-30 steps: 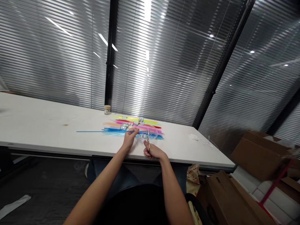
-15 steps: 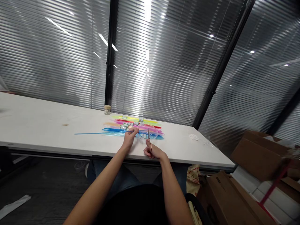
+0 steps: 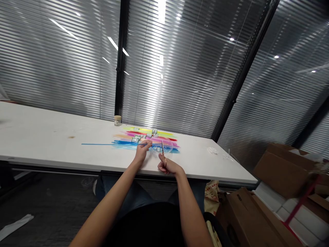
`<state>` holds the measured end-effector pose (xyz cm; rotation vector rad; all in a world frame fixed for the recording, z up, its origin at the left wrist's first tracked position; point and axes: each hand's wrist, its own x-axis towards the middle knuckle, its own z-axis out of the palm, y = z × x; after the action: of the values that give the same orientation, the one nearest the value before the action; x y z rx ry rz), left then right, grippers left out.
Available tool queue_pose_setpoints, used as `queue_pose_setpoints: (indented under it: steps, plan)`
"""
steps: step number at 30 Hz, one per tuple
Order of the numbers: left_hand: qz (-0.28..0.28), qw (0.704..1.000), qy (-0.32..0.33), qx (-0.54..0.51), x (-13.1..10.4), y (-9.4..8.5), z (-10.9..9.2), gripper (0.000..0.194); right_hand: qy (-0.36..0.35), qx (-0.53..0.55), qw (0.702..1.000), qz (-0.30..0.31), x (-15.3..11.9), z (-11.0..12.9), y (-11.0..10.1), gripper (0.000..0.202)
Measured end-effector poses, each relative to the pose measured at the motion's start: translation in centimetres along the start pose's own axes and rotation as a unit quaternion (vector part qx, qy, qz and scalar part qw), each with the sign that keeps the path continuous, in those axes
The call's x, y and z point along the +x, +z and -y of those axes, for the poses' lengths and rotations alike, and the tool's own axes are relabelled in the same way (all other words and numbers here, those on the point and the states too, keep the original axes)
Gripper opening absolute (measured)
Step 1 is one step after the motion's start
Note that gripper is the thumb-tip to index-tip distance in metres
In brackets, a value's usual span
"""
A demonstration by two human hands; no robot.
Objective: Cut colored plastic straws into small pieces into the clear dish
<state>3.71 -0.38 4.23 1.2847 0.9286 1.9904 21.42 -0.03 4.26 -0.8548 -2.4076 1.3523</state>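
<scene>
Beyond scissors (image 3: 162, 148), coloured strips (image 3: 136, 133), lidded jar (image 3: 117, 120)

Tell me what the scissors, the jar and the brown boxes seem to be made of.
Scissors: probably metal, going by the thin grey blades and shiny coppery handle loops.
Jar: glass or clear plastic, since the body looks see-through; the matt tan lid could be wood.
Brown boxes: likely cardboard, matt, with flat panels and creased edges.

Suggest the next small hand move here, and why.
Probably squeeze the rose-gold-handled metal scissors in the right hand: the long thin blue strip, held by the left hand, appears to reach the blades, though whether it lies between them is unclear.
</scene>
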Motion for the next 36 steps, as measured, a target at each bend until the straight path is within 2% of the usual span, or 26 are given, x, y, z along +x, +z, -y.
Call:
queue_pose_setpoints:
  steps: [8, 13, 16, 36]
  plan:
    - [-0.008, 1.000, -0.022, -0.006, 0.2, -0.3, 0.8, 0.032, 0.005, -0.003, 1.000, 0.016, 0.0, 0.4, -0.1, 0.077]
    - [-0.010, 1.000, -0.021, -0.007, 0.2, -0.2, 0.6, 0.033, -0.018, 0.003, 0.999, -0.049, 0.3, -0.6, 0.2, 0.079]
    - [-0.010, 1.000, -0.018, -0.009, 0.1, 0.0, 0.3, 0.031, -0.029, 0.004, 0.998, -0.063, 0.3, -1.0, 0.4, 0.081]
    - [0.021, 1.000, 0.014, 0.002, -0.2, 0.2, -0.5, 0.029, -0.021, -0.020, 0.999, -0.042, 0.0, -0.3, 0.4, 0.081]
